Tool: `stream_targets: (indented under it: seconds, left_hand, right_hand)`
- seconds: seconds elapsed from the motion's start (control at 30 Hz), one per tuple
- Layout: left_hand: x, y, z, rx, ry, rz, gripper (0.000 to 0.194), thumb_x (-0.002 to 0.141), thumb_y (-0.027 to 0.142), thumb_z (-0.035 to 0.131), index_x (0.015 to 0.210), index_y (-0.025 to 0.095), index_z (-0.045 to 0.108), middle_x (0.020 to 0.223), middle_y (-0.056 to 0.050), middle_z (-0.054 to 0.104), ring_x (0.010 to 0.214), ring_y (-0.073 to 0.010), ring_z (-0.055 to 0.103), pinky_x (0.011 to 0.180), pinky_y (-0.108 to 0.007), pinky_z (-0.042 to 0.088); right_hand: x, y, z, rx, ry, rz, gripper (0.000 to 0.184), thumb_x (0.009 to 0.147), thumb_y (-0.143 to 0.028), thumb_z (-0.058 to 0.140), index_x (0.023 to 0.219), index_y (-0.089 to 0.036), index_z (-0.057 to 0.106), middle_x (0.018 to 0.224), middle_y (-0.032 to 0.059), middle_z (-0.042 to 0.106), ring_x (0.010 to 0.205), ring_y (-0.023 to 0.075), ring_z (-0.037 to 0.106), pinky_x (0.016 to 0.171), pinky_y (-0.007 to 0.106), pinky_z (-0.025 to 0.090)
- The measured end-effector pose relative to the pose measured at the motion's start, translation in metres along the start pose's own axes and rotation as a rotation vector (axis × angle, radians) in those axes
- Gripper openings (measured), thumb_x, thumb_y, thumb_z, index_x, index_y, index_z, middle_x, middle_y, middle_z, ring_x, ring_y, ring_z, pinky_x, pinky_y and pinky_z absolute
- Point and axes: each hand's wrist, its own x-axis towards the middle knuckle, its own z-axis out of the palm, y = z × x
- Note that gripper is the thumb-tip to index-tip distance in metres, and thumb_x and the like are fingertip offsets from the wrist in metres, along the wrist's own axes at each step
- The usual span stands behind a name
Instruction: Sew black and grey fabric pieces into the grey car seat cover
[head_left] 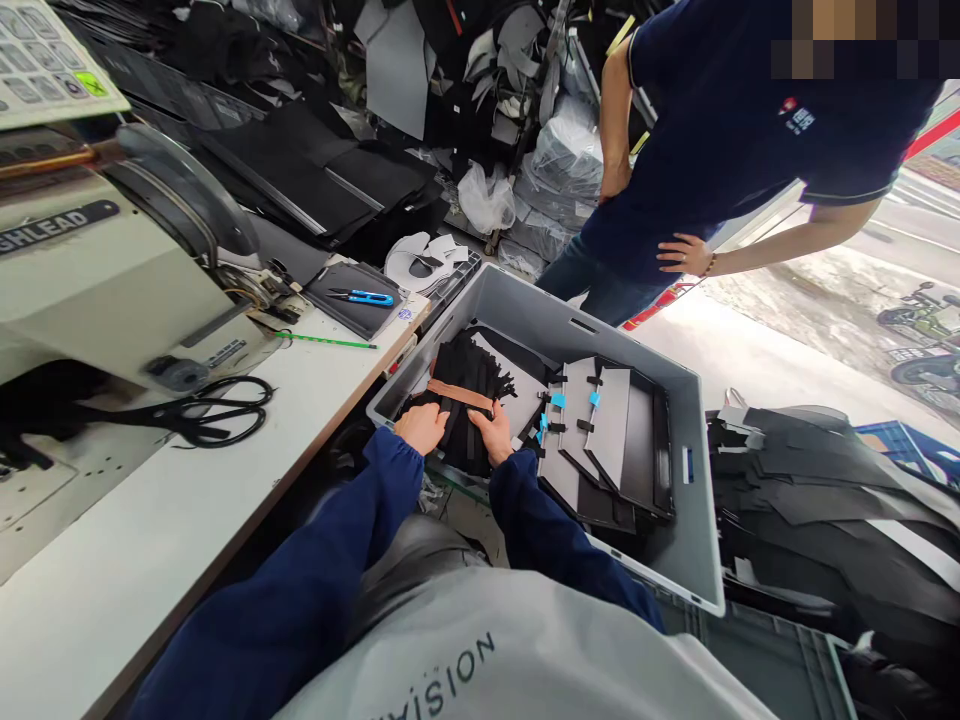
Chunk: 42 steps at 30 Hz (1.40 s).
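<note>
A bundle of black fabric strips [463, 435], wrapped by a brown band [459, 392], lies at the left end of a grey plastic crate [694, 480]. My left hand [422, 428] grips its near left side, with the fingers partly hidden. On the other side, my right hand [493, 432] has its thumb by the band's end and its fingers curled around the strips. Right of the bundle in the crate are flat black-and-grey panels [609, 420], with black tabs and blue pieces [557, 401] along their edges.
At left stands a sewing machine [97, 260] on a white table [247, 500], with black scissors [217, 412] and blue thread snips [367, 298]. A person in a navy shirt [720, 150] stands beyond the crate. Stacked dark sheets [832, 500] lie at right.
</note>
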Motion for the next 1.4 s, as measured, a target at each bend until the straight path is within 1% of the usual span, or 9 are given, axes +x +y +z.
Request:
stream_targets:
  seconds: [0.17,0.3,0.43,0.7,0.9,1.07,1.2,1.3,1.4]
  left_hand:
    - [-0.011,0.004,0.003,0.019,-0.014,0.042,0.037,0.092,0.04,0.031,0.095,0.02,0.062,0.097,-0.013,0.069,0.094,-0.0291,0.065,0.077,-0.037,0.048]
    - [-0.005,0.0,0.0,0.002,0.002,0.051,0.034,0.094,0.039,0.031,0.092,0.021,0.06,0.101,-0.011,0.069,0.099,-0.0272,0.064,0.079,-0.034,0.047]
    - [-0.002,0.003,-0.003,-0.01,0.018,0.025,0.029,0.094,0.035,0.033,0.099,0.02,0.058,0.108,-0.011,0.067,0.101,-0.0268,0.063,0.078,-0.032,0.046]
    - [-0.025,0.008,0.003,0.002,-0.022,0.056,0.023,0.096,0.033,0.032,0.094,0.02,0.05,0.092,-0.011,0.069,0.092,-0.0274,0.066,0.068,-0.031,0.041]
    - [-0.037,0.0,0.018,-0.082,-0.066,0.09,0.02,0.097,0.032,0.032,0.089,0.019,0.045,0.087,-0.01,0.067,0.087,-0.0256,0.065,0.066,-0.029,0.037]
    - [-0.046,-0.018,0.027,-0.275,-0.067,0.118,0.018,0.094,0.031,0.034,0.085,0.02,0.044,0.081,-0.006,0.063,0.082,-0.0218,0.062,0.067,-0.028,0.037]
    - [-0.046,-0.035,0.026,-0.466,0.052,0.097,0.022,0.091,0.037,0.035,0.085,0.019,0.046,0.074,-0.003,0.059,0.074,-0.02,0.059,0.065,-0.028,0.039]
    - [-0.037,-0.04,0.02,-0.621,0.23,0.097,0.03,0.09,0.045,0.036,0.084,0.019,0.05,0.071,-0.001,0.057,0.069,-0.0179,0.057,0.064,-0.027,0.041]
    - [-0.018,-0.035,0.011,-0.65,0.421,0.1,0.034,0.084,0.051,0.048,0.087,0.017,0.054,0.081,-0.003,0.062,0.076,-0.0187,0.06,0.07,-0.028,0.045]
  right_hand:
    - [0.004,0.006,0.001,0.05,0.019,0.038,0.045,0.064,-0.035,0.067,0.103,-0.018,0.053,0.096,0.002,0.066,0.089,0.0196,0.058,0.084,0.032,0.049]
    - [0.005,0.012,0.001,0.091,-0.006,0.035,0.049,0.065,-0.035,0.068,0.11,-0.019,0.052,0.101,0.002,0.066,0.092,0.0193,0.059,0.085,0.031,0.049]
    - [0.007,0.015,0.0,0.123,0.008,0.035,0.05,0.066,-0.034,0.068,0.111,-0.019,0.051,0.103,0.0026,0.066,0.092,0.019,0.059,0.084,0.031,0.049]
    - [0.011,0.02,-0.005,0.197,0.03,0.062,0.044,0.063,-0.031,0.069,0.103,-0.019,0.054,0.094,0.0005,0.066,0.085,0.0175,0.06,0.08,0.03,0.05]
    - [0.014,0.023,-0.006,0.25,0.065,0.105,0.045,0.061,-0.029,0.07,0.103,-0.019,0.056,0.09,0.0,0.068,0.081,0.0167,0.061,0.077,0.028,0.051]
    - [0.021,0.02,-0.013,0.292,0.126,0.142,0.044,0.062,-0.028,0.07,0.102,-0.018,0.057,0.086,-0.0004,0.068,0.077,0.0152,0.062,0.073,0.027,0.052]
    - [0.022,0.014,-0.022,0.324,0.126,0.186,0.043,0.062,-0.028,0.07,0.102,-0.018,0.059,0.086,0.0,0.069,0.076,0.0161,0.064,0.073,0.028,0.053]
    - [0.017,0.009,-0.023,0.339,0.099,0.21,0.044,0.061,-0.028,0.071,0.103,-0.017,0.06,0.086,0.0009,0.069,0.076,0.0177,0.065,0.073,0.03,0.054]
    - [0.008,0.005,-0.02,0.347,0.064,0.214,0.044,0.062,-0.029,0.072,0.102,-0.017,0.061,0.088,0.0016,0.07,0.08,0.0185,0.066,0.075,0.03,0.055]
